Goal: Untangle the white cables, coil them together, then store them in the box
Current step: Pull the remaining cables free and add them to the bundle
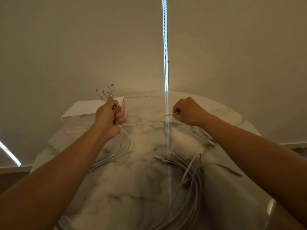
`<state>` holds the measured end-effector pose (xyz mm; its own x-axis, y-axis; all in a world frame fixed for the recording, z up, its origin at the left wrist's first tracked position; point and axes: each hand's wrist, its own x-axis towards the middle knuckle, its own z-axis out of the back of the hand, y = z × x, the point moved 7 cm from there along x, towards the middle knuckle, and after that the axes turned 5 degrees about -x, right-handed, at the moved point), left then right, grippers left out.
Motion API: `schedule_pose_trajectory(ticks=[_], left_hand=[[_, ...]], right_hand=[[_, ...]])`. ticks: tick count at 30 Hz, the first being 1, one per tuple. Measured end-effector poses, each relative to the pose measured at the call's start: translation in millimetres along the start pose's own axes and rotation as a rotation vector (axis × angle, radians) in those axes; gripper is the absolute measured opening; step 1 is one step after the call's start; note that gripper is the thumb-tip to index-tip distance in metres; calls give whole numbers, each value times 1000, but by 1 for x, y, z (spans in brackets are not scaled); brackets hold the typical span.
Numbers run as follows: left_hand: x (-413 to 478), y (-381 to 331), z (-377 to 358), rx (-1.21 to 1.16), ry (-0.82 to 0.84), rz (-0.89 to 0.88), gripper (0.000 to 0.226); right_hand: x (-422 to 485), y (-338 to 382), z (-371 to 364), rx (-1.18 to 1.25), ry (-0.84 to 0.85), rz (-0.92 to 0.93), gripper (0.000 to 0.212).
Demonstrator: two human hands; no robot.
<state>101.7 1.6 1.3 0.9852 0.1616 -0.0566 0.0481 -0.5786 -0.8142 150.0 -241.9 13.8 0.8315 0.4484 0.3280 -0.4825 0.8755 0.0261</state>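
Note:
My left hand (109, 117) grips a bundle of white cables (121, 145) upright, with several plug ends (105, 92) sticking out above the fist. The bundle hangs from the fist and trails along the marble table toward me. One white cable (149, 120) runs taut from that fist across to my right hand (187, 112), which pinches its end. A second loose heap of white and grey cables (191, 170) lies on the table under my right forearm. The pale box (79, 120) stands at the table's far left, just behind my left hand.
The round marble table (141, 188) fills the lower view, its far edge against closed beige blinds. A beaded blind chain (166, 47) hangs at the centre. A white sheet or lid (86, 107) lies on top of the box.

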Motion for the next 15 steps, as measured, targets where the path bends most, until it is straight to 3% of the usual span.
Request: schedule_pose_trajectory(ticks=[3,6,9,12,15], left_hand=[[-2,-9,8,118,28,122,38],[-13,12,-3,301,131,337,38],[-24,37,-17,427,226,492,38],[-27,43,-22,437,247,547,38],[-28,40,-21,422,231,563,38]], right_hand=[[2,-42,11,-124,-126,-112,15],[8,-56,16,7,-91,-218,19],[17,-61,33,167,-180,-314,17],[17,-64,48,735,-240,-435,4],[24,-55,62,1626,-276,-434,19]])
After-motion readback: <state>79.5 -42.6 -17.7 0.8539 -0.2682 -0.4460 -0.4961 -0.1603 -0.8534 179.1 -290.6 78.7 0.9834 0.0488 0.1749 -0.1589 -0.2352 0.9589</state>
